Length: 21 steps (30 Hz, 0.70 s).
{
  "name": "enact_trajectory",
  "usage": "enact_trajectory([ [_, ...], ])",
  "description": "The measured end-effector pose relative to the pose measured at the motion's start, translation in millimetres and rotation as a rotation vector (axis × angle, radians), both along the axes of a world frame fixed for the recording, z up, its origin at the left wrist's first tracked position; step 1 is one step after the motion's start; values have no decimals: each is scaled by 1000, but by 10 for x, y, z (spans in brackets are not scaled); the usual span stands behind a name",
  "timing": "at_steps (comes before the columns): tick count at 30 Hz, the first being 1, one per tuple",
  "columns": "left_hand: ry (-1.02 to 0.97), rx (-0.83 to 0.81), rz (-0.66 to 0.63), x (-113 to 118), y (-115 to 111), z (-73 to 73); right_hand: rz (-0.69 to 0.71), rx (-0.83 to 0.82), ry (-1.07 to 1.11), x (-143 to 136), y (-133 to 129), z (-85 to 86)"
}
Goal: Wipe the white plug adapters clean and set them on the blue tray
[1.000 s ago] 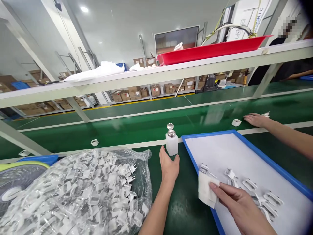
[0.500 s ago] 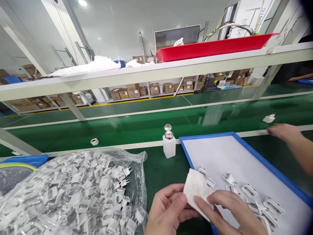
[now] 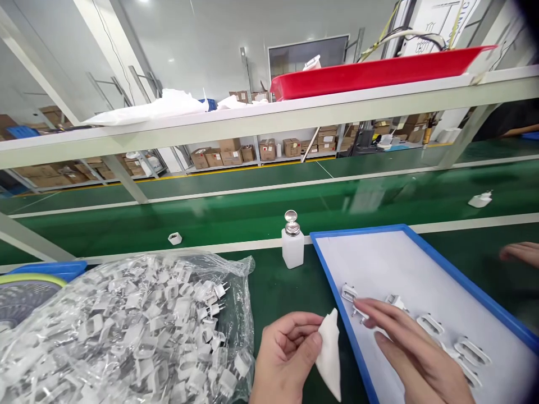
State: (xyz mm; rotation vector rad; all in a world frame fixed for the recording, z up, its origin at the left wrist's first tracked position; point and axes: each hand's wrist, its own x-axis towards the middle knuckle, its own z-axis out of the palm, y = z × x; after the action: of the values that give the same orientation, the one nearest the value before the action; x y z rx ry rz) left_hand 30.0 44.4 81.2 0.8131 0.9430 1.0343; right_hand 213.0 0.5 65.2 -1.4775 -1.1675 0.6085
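Note:
My left hand [image 3: 290, 356] is closed, pinching a folded white wipe [image 3: 330, 356] between thumb and fingers; the wipe hangs down beside the tray edge. Over the blue-rimmed tray [image 3: 356, 350] is my right hand [image 3: 415, 353], its fingers stretched and the thumb apart. Its fingertips are at a small white plastic part [image 3: 360, 313]; whether they touch it I cannot tell. Another white oval frame [image 3: 348, 292] lies just beyond. More white oval frames [image 3: 472, 351] lie on the white tray surface, some partly hidden by my right hand.
A clear bag of white plug housings [image 3: 138, 331] fills the left. A white pump bottle [image 3: 292, 247] stands behind my hands. On the green belt are a white housing [image 3: 175, 238] and a white plug [image 3: 480, 200]. Another person's hand [image 3: 522, 253] shows at right. A red tray [image 3: 370, 78] sits overhead.
My right hand has let go of the wipe and moved right and up over the tray parts. The wipe now hangs from my left hand alone. The other person's hand has withdrawn rightward.

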Motion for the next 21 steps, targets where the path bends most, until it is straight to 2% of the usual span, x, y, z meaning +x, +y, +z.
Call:
enact_trajectory([
  [4,120,129,-165,9,79,84,294,-219,461,14,118,94],
  [7,218,226,-243,44,188,117,487,-332,536,55,217,90],
  [9,385,296,-192,78,307,80,473,-386,506,110,271,44],
  [12,674,323,25,146,599,-53,334,-417,483,164,333,-9],
  [14,759,313,171,201,867,-149,303,-423,517,163,371,6],
  [16,773,318,253,257,1158,-226,300,-420,560,147,420,60],
  [18,742,332,245,304,1417,-285,278,-411,586,137,489,132],
  [21,637,355,143,344,1666,-359,210,-387,633,152,634,230],
])
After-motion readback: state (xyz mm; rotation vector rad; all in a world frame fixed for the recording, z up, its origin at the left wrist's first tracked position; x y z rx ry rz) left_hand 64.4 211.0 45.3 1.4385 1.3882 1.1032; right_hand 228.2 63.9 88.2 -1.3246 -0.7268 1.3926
